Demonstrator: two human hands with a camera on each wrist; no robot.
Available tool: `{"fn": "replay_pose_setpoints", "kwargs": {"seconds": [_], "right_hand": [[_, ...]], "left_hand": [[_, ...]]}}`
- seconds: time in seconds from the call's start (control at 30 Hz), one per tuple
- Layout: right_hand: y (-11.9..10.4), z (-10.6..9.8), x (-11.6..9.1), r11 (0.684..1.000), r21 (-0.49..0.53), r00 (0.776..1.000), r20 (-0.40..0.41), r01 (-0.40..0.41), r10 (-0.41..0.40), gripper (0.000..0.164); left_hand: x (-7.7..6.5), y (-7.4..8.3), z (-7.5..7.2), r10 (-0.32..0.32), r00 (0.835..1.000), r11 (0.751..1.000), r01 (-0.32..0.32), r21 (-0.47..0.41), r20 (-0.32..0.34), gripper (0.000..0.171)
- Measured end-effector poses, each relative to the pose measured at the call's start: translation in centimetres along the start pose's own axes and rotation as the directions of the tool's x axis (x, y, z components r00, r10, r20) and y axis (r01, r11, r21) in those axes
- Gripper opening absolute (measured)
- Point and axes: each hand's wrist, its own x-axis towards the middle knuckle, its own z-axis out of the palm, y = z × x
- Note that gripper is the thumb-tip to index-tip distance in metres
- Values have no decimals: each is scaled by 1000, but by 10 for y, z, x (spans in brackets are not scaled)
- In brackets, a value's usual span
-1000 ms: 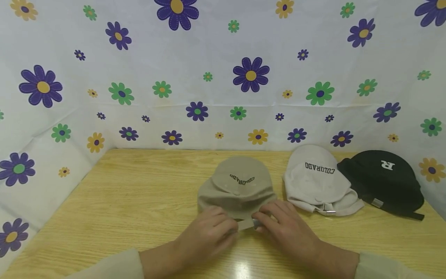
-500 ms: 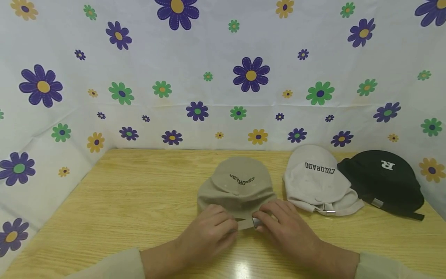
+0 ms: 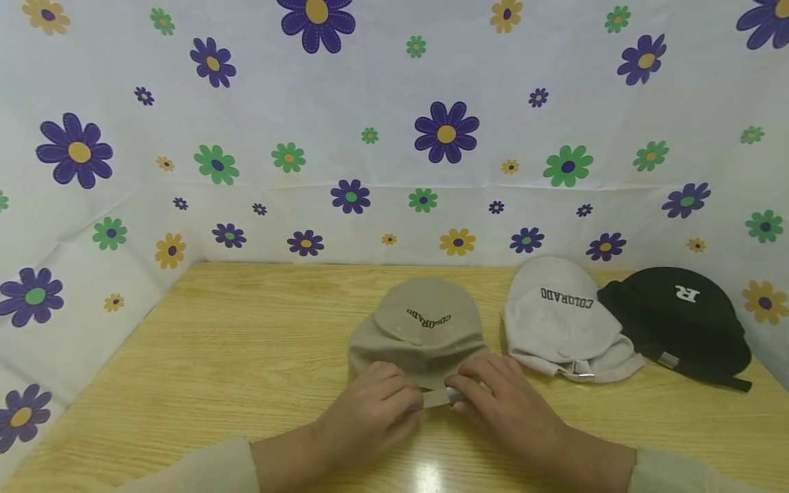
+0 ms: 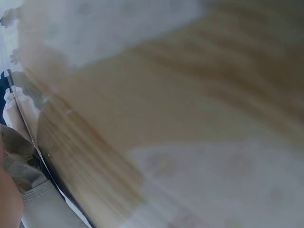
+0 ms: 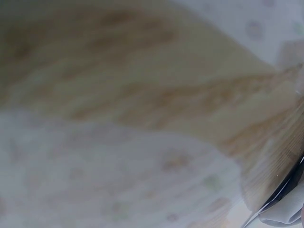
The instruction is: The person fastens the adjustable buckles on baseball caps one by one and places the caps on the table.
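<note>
A khaki cap (image 3: pixel 431 301) with COLORADO lettering lies on the wooden table (image 3: pixel 234 329), its back strap toward me in the head view. My left hand (image 3: pixel 370 411) pinches the left part of that strap between curled fingers and thumb. At the strap's right end, beside the metal buckle (image 3: pixel 455 395), my right hand (image 3: pixel 508 404) grips it the same way. A short stretch of strap (image 3: pixel 435 398) shows between the hands; their fingertips are partly hidden. The left wrist view catches a slice of the cap (image 4: pixel 28 171) at its left edge. Most of the right wrist view is blurred.
To the right lies an off-white cap (image 3: pixel 555 329) with COLORADO lettering. Beside it sits a black cap (image 3: pixel 684 315) with a white R, overlapping it in the head view. A flower-printed cloth (image 3: pixel 394 171) hangs behind the table.
Both hands keep nearly the same place on the strap, with only tiny finger shifts at the buckle. The head view has tilted very slightly. The caps lie where they were.
</note>
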Motion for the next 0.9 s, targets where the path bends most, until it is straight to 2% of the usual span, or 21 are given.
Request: {"fn": "replay_pose_setpoints", "kwargs": {"seconds": [0.2,0.4,0.9], "right_hand": [[-1,0,0,1000,0,1000,-2,6,-6,34],[-2,1,3,1000,2,1000,-9,16,-16,33],[-3,1,2,999,-28,999,-25,31,-31,33]], "left_hand": [[1,1,1,0,1000,1000,-1,19,6,15],[4,2,3,14,1000,998,-15,55,8,10],[8,3,6,32,999,998,-31,59,-16,9]]}}
